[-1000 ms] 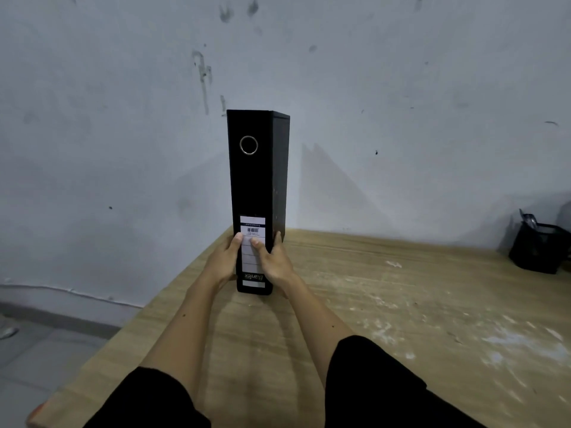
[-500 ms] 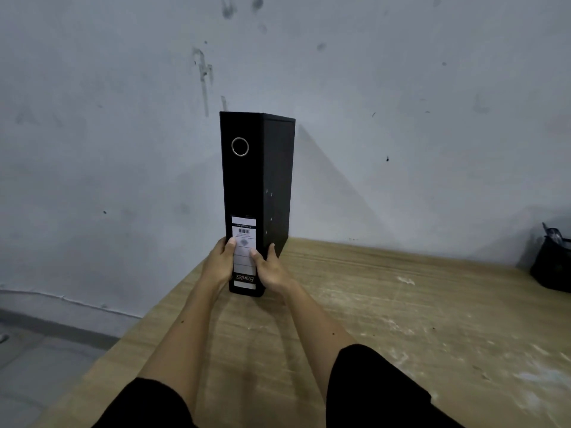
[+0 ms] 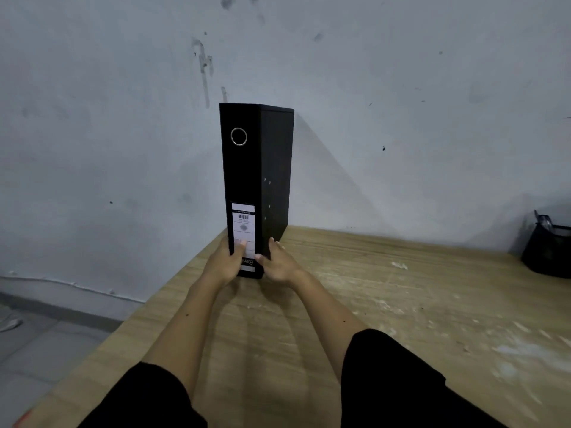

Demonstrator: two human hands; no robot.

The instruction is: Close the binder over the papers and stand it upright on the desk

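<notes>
A black lever-arch binder (image 3: 256, 168) stands upright and closed on the wooden desk (image 3: 386, 304), near its back left corner by the wall. Its spine faces me, with a metal finger ring near the top and a white label low down. My left hand (image 3: 224, 262) grips the lower left side of the spine, thumb on the label. On the lower right side sits my right hand (image 3: 278, 264), fingers up along the cover. No papers show.
A black mesh pen holder (image 3: 548, 250) stands at the desk's far right by the wall. The desk's left edge (image 3: 148, 304) runs diagonally, with tiled floor below it. A stained grey wall rises right behind the binder.
The binder has shifted back toward the wall and stands straighter. Both hands stay on its lower part, and my right thumb has come off the label.
</notes>
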